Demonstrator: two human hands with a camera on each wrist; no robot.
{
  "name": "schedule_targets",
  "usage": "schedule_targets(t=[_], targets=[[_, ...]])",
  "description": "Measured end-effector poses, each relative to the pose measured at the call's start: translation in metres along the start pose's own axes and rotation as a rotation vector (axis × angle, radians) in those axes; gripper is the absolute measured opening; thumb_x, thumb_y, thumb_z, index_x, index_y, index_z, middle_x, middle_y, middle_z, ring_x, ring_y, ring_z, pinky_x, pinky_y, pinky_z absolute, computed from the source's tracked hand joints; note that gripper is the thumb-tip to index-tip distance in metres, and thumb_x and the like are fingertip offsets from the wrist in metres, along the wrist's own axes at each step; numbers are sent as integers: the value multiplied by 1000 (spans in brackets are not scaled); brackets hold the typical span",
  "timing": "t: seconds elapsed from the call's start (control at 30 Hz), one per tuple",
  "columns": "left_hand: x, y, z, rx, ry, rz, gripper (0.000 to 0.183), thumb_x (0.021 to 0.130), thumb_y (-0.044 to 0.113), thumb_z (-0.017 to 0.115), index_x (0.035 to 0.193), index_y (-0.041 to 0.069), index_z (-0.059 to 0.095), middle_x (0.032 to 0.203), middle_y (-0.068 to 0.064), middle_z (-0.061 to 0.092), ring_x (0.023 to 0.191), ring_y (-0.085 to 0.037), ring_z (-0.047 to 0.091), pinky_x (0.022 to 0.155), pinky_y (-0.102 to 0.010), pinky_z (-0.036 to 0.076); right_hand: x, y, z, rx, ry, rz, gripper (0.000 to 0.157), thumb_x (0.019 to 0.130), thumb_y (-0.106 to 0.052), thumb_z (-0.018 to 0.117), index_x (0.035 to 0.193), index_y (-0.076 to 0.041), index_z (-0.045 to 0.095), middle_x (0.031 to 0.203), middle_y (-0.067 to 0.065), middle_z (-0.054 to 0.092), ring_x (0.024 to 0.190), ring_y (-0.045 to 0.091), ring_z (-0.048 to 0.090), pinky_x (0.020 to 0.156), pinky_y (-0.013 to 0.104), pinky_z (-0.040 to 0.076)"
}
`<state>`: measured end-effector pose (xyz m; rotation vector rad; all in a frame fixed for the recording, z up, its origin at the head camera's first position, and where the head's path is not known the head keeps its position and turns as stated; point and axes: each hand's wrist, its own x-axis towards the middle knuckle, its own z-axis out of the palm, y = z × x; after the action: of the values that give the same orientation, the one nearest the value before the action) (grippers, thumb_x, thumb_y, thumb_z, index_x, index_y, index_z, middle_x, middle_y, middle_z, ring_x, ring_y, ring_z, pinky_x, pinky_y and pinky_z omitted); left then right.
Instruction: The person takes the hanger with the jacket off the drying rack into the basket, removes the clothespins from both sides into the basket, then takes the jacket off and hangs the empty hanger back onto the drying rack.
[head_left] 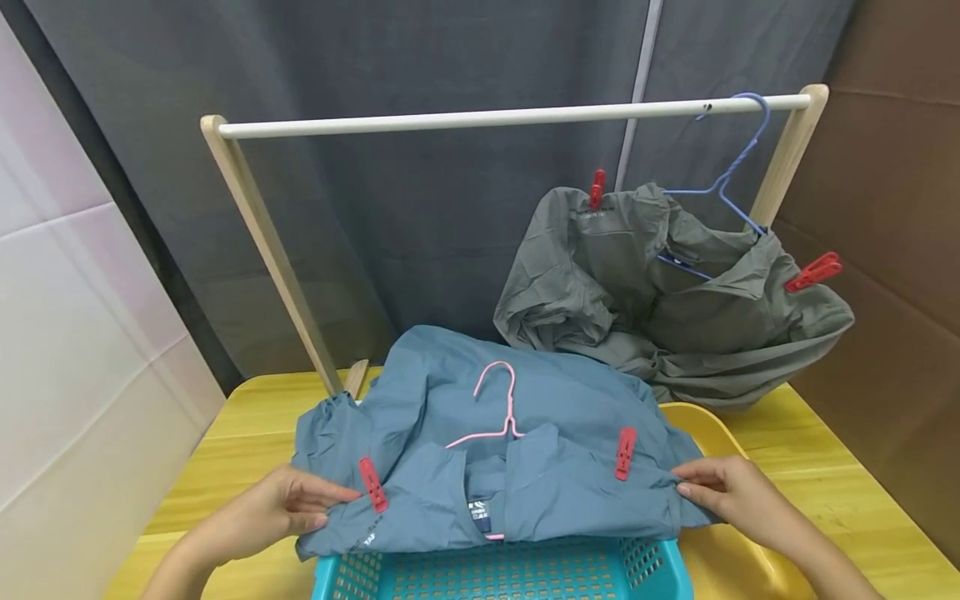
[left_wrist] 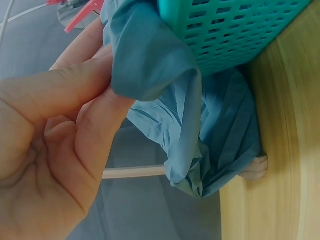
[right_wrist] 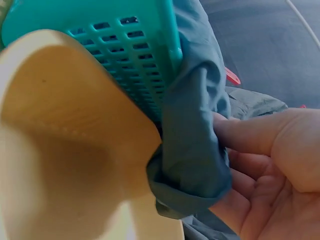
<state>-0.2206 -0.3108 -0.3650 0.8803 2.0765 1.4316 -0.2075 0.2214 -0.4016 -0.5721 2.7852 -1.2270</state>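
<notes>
A blue-grey jacket [head_left: 570,492] lies spread over the teal basket [head_left: 495,575], with a pink hanger [head_left: 510,408] inside its collar and the hook sticking up. One red clothespin [head_left: 372,485] clips its left shoulder and another red clothespin [head_left: 625,453] its right. My left hand [head_left: 288,508] pinches the left edge of the jacket between thumb and fingers; the left wrist view shows the fabric [left_wrist: 150,55] folded over the fingertips. On the opposite side my right hand [head_left: 731,496] pinches the right edge, where the cloth [right_wrist: 192,135] droops beside the basket wall.
Behind stands a rack with a white rail [head_left: 450,122] and wooden legs. A grey-green garment [head_left: 675,308] with red clothespins hangs there from a blue hanger [head_left: 738,158]. A yellow basin [head_left: 727,558] sits right of the basket on the wood-grain table [head_left: 255,442].
</notes>
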Motion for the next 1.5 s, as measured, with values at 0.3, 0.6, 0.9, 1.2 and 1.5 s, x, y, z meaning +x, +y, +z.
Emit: schedule_targets(t=[0.3,0.6,0.9,1.2,1.5], targets=[[-2,-3,0,13,18,-4,31,83,-14,54,114,-13,57,83,-3,66,56,-6,40,52,-19,40,7,0,-17,107,-167,-35,28,88,-14,60,102,10,64,93,11,67,81,2,60,66,23,50],[-2,-3,-1,14,23,-14,31,83,-13,54,114,-13,57,86,-6,68,69,-4,51,57,-19,44,14,-5,-28,79,-219,-66,24,89,-11,59,101,9,65,93,11,68,83,1,59,67,23,50],[-2,-3,0,-5,21,-14,30,84,-11,55,114,-13,57,94,-11,68,74,-5,55,60,-19,45,25,-15,-36,19,-230,-112,23,88,-12,61,99,7,67,93,11,68,81,1,59,66,22,50],[-1,-2,1,10,25,-20,30,84,-10,55,114,-12,58,103,-17,65,90,-4,56,69,-21,48,40,-33,-43,-50,-224,-122,28,87,-20,63,100,5,68,94,9,68,83,4,62,67,24,50],[-3,-3,1,-16,15,3,31,84,-11,54,115,-12,57,102,-14,65,84,-6,56,65,-20,46,56,-48,-48,-76,-262,-127,33,88,-26,62,102,3,68,95,6,68,82,7,63,68,24,50]])
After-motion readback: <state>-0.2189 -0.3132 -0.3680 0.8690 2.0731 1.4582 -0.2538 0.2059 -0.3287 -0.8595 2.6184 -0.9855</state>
